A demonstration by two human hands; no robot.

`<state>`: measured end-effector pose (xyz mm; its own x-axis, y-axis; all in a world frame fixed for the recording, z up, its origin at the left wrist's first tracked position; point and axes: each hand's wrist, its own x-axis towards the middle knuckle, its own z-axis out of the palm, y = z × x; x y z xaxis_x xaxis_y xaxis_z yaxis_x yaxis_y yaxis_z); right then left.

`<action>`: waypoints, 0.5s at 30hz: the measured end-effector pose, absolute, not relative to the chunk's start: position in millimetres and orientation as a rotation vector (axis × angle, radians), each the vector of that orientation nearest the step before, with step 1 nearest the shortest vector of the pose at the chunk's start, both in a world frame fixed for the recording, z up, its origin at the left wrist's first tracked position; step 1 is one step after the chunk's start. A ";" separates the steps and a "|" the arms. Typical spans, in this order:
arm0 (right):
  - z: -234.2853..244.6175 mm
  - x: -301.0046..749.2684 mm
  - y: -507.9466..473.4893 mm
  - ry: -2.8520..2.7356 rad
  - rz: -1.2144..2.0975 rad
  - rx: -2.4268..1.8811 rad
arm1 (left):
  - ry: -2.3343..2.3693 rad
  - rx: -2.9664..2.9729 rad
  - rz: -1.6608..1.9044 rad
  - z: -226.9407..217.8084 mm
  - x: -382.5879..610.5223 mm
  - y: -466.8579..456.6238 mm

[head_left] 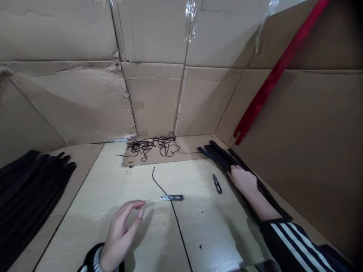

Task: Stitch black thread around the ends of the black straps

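My left hand (121, 228) hovers over the pale wooden tabletop (85, 211), fingers apart and holding nothing. Nearest to it, a little up and right, lie small steel thread snips (171, 197) across a thin black cord (170, 202). My right hand (242, 179) lies against a pile of black fabric strips (218, 157) at the right. Its fingertips are hidden among the strips, so I cannot tell whether it grips them. Black-handled thread snips (217, 184) lie just left of that hand.
A tangle of black cord (153, 146) sits on a cardboard sheet at the back of the table. A long stack of black strips (28, 196) lies at the left. Cardboard walls surround the table, and a red strip (272, 79) leans on the right wall.
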<state>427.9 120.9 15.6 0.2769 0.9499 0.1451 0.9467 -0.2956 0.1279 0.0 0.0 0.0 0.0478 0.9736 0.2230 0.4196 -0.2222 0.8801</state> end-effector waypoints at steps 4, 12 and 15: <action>42.5 395.2 106.9 1.975 0.406 2.478 | 1.191 1.380 1.032 -8.2 14.8 5.4; 64.2 254.1 37.8 2.846 -0.411 2.140 | 1.001 1.087 1.195 7.6 72.7 13.5; 57.0 217.5 16.3 3.030 -1.083 1.753 | 0.984 0.846 1.408 15.1 79.6 15.5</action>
